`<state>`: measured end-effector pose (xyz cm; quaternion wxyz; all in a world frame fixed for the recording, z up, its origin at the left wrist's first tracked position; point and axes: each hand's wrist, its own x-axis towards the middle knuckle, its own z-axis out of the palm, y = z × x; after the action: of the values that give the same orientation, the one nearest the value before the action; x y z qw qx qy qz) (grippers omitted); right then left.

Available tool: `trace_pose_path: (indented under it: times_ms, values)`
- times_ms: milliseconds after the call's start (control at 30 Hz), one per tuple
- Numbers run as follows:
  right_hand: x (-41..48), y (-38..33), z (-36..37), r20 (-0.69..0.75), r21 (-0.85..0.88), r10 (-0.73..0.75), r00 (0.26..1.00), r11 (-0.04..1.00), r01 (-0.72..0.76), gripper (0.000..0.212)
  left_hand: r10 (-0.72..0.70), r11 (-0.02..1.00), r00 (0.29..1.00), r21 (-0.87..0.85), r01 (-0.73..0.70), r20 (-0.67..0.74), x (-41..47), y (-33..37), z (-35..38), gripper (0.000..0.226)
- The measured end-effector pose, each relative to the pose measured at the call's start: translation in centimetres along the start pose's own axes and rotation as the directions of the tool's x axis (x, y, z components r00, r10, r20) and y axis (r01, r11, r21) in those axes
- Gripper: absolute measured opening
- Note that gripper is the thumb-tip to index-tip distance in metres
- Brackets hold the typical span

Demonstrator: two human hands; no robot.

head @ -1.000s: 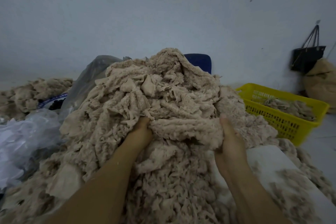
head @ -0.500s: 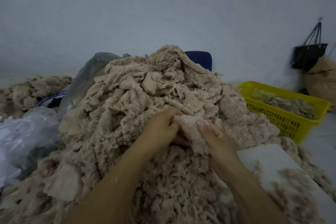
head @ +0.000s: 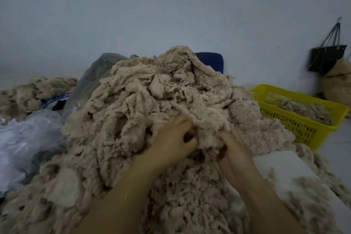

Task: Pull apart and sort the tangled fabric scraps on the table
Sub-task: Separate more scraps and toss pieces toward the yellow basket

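Note:
A tall heap of tangled beige fabric scraps (head: pixel 152 100) covers the white table (head: pixel 284 165) in front of me. My left hand (head: pixel 171 140) and my right hand (head: pixel 233 152) are side by side at the heap's lower front, right of centre. Both have their fingers curled into the same fluffy clump of scraps (head: pixel 209 135), which hangs over them and hides the fingertips. A yellow plastic basket (head: pixel 303 131) at the right holds more beige scraps (head: pixel 303 110).
Clear plastic bags (head: pixel 24 138) lie at the left, with another pile of scraps (head: pixel 34 91) behind them. A blue chair back (head: pixel 210 61) shows behind the heap. A black bag (head: pixel 326 57) hangs on the wall above a tan sack (head: pixel 338 81).
My hands were apart on the heap's front a second ago. They came together at the middle, shifted a little right, and now dig into one clump.

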<state>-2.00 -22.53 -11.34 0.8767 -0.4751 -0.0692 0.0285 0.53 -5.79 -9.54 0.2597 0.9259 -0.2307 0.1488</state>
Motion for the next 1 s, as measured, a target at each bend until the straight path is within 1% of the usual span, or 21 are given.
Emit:
trace_pose_path:
  times_ms: [33,67,133,200,233,267,333,367,400,433,467,500,533,567,600,700,800,867,900,967,1000]
  values:
    - [0.0,-0.1,-0.1,0.008,-0.006,-0.008,1.000,1.000,0.008,0.024,0.008,0.992,0.998,-0.125,-0.001,0.056,-0.3,0.4,0.3,0.022]
    - [0.0,0.0,-0.2,0.019,-0.040,-0.014,1.000,0.999,0.014,0.029,-0.004,0.962,0.994,-0.270,0.032,0.106,-0.6,1.0,0.5,0.029]
    - [-0.3,0.0,0.0,0.073,-0.101,-0.016,0.997,0.995,0.023,0.046,-0.090,0.869,0.990,-0.477,0.132,0.111,-0.9,1.5,0.6,0.028]
    - [-0.6,0.0,0.3,0.094,-0.143,-0.012,0.995,0.989,0.025,0.049,-0.232,0.788,0.969,-0.569,0.235,0.080,-0.7,1.3,0.1,0.026]
    - [-0.8,-0.1,0.4,0.077,-0.169,0.006,0.997,0.986,0.007,0.049,-0.292,0.748,0.953,-0.604,0.277,0.075,-0.7,1.2,-0.3,0.025]
    - [-0.9,-0.2,0.6,0.050,-0.197,0.023,0.998,0.980,-0.012,0.047,-0.343,0.678,0.937,-0.672,0.299,0.072,-0.7,1.4,-0.8,0.024]
    - [-0.9,0.0,0.7,0.058,-0.256,0.041,0.997,0.966,-0.025,0.043,-0.405,0.459,0.911,-0.846,0.271,0.072,-0.7,1.2,-1.6,0.029]
    - [-0.9,0.2,0.7,0.110,-0.323,0.049,0.993,0.946,-0.011,0.045,-0.414,0.347,0.905,-0.904,0.251,0.093,-0.8,0.9,-1.8,0.033]
    - [-1.0,0.4,0.7,0.179,-0.433,0.068,0.982,0.901,0.017,0.050,-0.417,0.250,0.902,-0.940,0.232,0.112,-0.9,0.9,-2.2,0.031]
    - [-1.2,0.6,0.9,0.232,-0.551,0.107,0.967,0.834,0.039,0.056,-0.414,0.168,0.902,-0.963,0.210,0.125,-0.9,0.7,-2.4,0.023]
    - [-1.3,0.8,1.0,0.240,-0.650,0.148,0.960,0.759,0.046,0.061,-0.398,0.074,0.907,-0.981,0.179,0.136,-1.1,0.7,-2.6,0.015]
    - [-1.3,0.9,1.1,0.222,-0.710,0.162,0.961,0.703,0.046,0.065,-0.381,-0.055,0.912,-0.989,0.140,0.150,-1.3,0.6,-2.6,0.022]
    - [-1.3,1.0,1.1,0.191,-0.730,0.150,0.970,0.682,0.038,0.066,-0.354,-0.167,0.918,-0.978,0.125,0.177,-1.5,0.7,-2.6,0.028]
    - [-1.3,1.1,1.1,0.155,-0.717,0.132,0.979,0.697,0.020,0.063,-0.326,-0.246,0.925,-0.962,0.116,0.195,-1.7,0.6,-2.3,0.028]
    - [-1.1,1.2,0.9,0.119,-0.688,0.127,0.985,0.726,-0.010,0.060,-0.315,-0.301,0.923,-0.945,0.125,0.223,-1.9,0.6,-2.0,0.029]
    - [-0.6,1.7,0.4,0.076,-0.559,0.169,0.983,0.823,-0.099,0.058,-0.312,-0.434,0.914,-0.895,0.105,0.259,-2.8,0.4,-0.6,0.028]
    - [-0.4,2.5,0.1,0.164,-0.475,0.188,0.968,0.876,-0.090,0.066,-0.274,-0.512,0.919,-0.852,0.111,0.284,-3.5,0.6,0.2,0.023]
    - [-0.3,2.8,0.3,0.191,-0.411,0.192,0.963,0.906,-0.099,0.071,-0.246,-0.516,0.923,-0.846,0.134,0.296,-3.7,0.9,0.5,0.022]
    - [-0.2,2.9,0.3,0.175,-0.389,0.195,0.965,0.914,-0.114,0.076,-0.247,-0.494,0.924,-0.858,0.139,0.292,-3.7,0.9,0.8,0.022]
    - [-0.1,3.0,0.2,0.179,-0.394,0.155,0.972,0.916,-0.074,0.078,-0.287,-0.465,0.915,-0.876,0.127,0.285,-3.7,0.9,1.1,0.024]
    - [-0.2,2.9,0.3,0.201,-0.407,0.140,0.969,0.912,-0.047,0.076,-0.318,-0.472,0.905,-0.875,0.109,0.284,-3.7,0.9,1.1,0.026]
